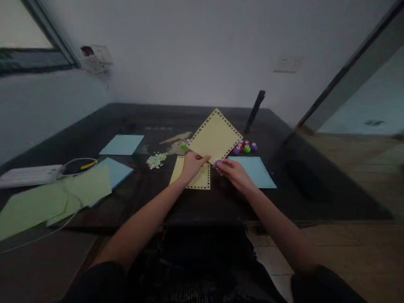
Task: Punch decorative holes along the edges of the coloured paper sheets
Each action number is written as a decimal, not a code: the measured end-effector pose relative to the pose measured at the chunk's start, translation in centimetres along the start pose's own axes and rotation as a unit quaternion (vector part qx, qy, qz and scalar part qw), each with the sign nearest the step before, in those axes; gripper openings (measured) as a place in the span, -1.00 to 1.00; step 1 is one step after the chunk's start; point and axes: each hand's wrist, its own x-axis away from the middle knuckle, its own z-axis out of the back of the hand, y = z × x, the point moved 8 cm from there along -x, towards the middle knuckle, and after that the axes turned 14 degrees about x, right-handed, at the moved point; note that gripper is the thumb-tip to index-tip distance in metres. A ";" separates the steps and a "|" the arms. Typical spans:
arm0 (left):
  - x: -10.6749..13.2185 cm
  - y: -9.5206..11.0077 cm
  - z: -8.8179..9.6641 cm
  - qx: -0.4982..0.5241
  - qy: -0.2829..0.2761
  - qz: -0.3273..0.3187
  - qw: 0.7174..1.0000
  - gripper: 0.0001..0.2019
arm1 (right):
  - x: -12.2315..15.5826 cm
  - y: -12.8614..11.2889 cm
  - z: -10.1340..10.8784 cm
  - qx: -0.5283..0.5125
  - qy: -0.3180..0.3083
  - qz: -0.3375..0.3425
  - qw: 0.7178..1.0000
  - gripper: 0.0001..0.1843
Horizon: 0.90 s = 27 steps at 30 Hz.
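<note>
My left hand [191, 165] pinches the lower corner of a yellow paper sheet [216, 135] with punched holes along its edges, holding it tilted above the dark table [132, 198]. My right hand [232, 171] is closed around a small purple punch [217, 163] at the sheet's lower edge. A second yellow punched sheet [198, 179] lies flat under my left hand. A light blue sheet [257, 170] lies beside my right hand.
Several small coloured punches [245, 147] sit behind the blue sheet. A heap of paper bits [155, 160] lies left of centre. Blue sheets [122, 144] and green sheets [47, 202] lie at the left, with a white keyboard [30, 174] and cable. A dark rod [254, 111] leans at the back.
</note>
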 end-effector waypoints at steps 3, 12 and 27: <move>0.2 0.1 0.0 -0.001 -0.002 0.002 1.000 -0.69 | 0.0 0.1 0.0 -0.005 0.006 -0.005 1.000 -0.65; 0.2 -0.2 0.1 0.007 -0.001 0.003 1.000 -0.68 | -0.2 0.5 0.0 0.011 0.002 -0.013 1.000 -0.70; 0.2 -0.6 -0.1 -0.003 -0.001 0.000 1.000 -0.65 | -0.2 0.1 0.3 0.011 0.011 0.017 1.000 -0.68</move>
